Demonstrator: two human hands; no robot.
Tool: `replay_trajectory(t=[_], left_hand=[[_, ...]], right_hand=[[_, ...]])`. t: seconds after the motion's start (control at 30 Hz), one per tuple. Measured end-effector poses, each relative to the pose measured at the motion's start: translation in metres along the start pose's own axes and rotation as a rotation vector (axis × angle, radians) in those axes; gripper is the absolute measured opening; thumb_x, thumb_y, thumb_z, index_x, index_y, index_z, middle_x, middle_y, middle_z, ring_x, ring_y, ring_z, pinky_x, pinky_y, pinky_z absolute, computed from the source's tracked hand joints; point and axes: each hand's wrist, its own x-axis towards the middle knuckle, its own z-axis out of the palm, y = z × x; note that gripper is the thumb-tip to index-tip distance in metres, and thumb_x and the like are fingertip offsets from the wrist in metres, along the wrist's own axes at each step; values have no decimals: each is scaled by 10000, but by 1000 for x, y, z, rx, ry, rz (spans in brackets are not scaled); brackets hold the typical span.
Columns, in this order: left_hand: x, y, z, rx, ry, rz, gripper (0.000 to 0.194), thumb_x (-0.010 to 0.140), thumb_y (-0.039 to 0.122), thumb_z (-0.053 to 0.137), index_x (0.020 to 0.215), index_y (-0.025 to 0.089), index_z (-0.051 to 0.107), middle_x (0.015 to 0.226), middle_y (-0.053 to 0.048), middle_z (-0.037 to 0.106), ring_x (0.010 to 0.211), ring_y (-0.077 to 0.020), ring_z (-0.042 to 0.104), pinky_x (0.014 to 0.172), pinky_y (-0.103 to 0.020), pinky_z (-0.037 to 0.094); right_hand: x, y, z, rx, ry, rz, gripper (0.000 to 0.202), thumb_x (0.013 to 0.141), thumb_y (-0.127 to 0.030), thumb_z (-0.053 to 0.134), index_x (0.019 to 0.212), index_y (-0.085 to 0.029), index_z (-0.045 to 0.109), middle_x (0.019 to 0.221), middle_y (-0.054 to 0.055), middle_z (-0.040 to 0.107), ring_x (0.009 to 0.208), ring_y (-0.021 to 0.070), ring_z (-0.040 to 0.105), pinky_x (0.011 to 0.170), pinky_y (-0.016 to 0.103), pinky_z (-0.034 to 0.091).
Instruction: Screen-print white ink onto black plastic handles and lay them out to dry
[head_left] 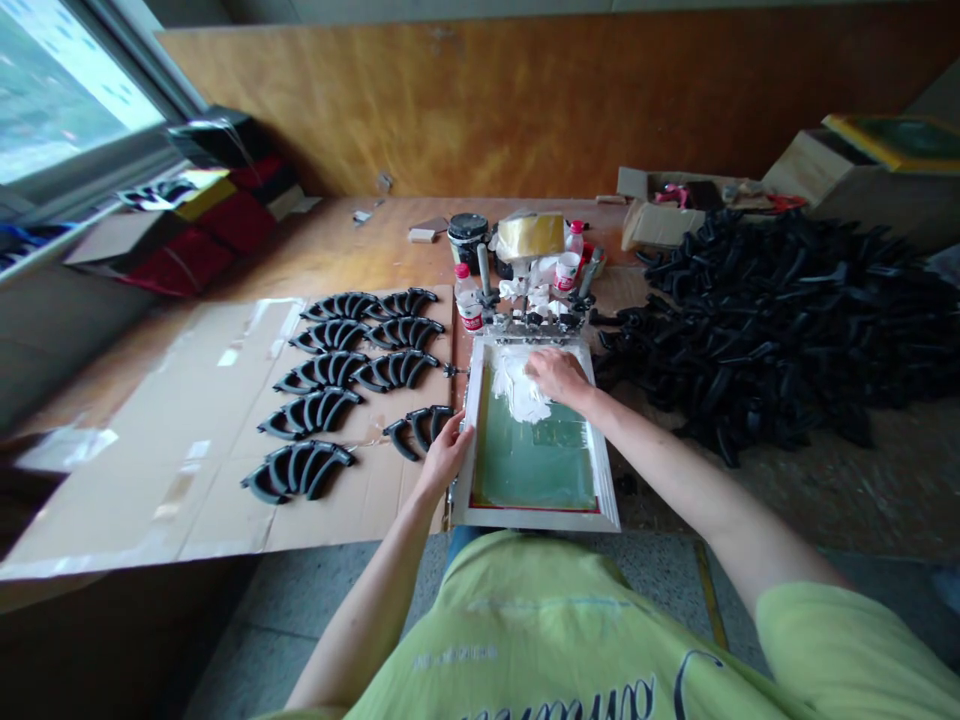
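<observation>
A screen-printing frame [606, 500] with a green mesh [534, 470] lies in front of me, its far end at a metal hinge clamp [534, 326]. Thick white ink [517, 392] is spread over the mesh's far part. My right hand [556, 376] is closed above that ink, and whatever it grips is hidden beneath the fingers. At the frame's left side, my left hand [448, 450] holds the edge, thumb on top. Just beside it, on cardboard, sits a short row of black curved parts [420, 428].
More rows of black curved parts [307, 470] lie on the cardboard sheet [202, 400] at left. To the right is a large heap of black parts [780, 320]. Behind the clamp stand bottles [468, 300], a black tub [468, 238] and a wrapped yellow block [531, 236].
</observation>
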Motion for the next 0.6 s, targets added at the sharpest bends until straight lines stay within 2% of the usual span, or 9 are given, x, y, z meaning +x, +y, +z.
replay_trajectory(t=[0.1, 0.17, 0.27, 0.33, 0.43, 0.5, 0.6], left_hand=[[-1, 1, 1, 3, 22, 2, 641, 828, 558, 585, 1358, 199, 556, 982, -63, 719, 872, -215, 651, 752, -294, 504], [-1, 3, 2, -11, 30, 9, 624, 819, 546, 599, 1334, 195, 577, 998, -63, 720, 882, -216, 651, 783, -301, 504], [-2, 6, 2, -36, 36, 20, 624, 815, 540, 604, 1327, 185, 582, 1020, -66, 717, 897, -214, 649, 808, -301, 500], [-2, 6, 2, -42, 31, 13, 645, 820, 548, 598, 1344, 174, 565, 1001, -69, 717, 887, -211, 649, 799, -298, 498], [-3, 7, 2, -55, 28, 4, 665, 813, 556, 607, 1346, 161, 560, 976, -73, 717, 873, -210, 651, 783, -294, 498], [-4, 10, 2, -63, 21, -1, 671, 810, 559, 610, 1345, 158, 558, 969, -74, 717, 858, -207, 651, 754, -285, 496], [-10, 25, -1, -93, -12, -38, 706, 801, 569, 616, 1369, 159, 529, 920, -67, 719, 789, -200, 648, 664, -265, 483]], right_hand=[[-33, -9, -2, 46, -56, -265, 146, 858, -98, 525, 882, -157, 656, 898, 89, 673, 926, 214, 576, 785, 291, 403], [-41, -11, -6, 75, -91, -352, 125, 850, -116, 548, 863, -178, 656, 870, 62, 665, 901, 202, 572, 731, 276, 387], [-38, -10, -9, 76, -28, -261, 86, 858, -164, 576, 852, -188, 658, 864, 53, 660, 889, 200, 569, 695, 274, 369], [-37, -11, -5, 37, 37, -208, 124, 869, -136, 546, 867, -175, 664, 880, 70, 658, 912, 209, 559, 713, 280, 372], [-45, -12, 4, 10, 42, -274, 176, 874, -97, 513, 902, -162, 674, 901, 84, 660, 946, 219, 550, 754, 288, 387], [-47, -10, 3, 46, 40, -290, 148, 881, -135, 546, 938, -172, 677, 914, 74, 667, 945, 216, 562, 773, 287, 402], [-27, -4, -8, 117, 100, -170, 210, 873, -242, 635, 1079, -213, 666, 983, 49, 675, 934, 207, 587, 796, 287, 427]])
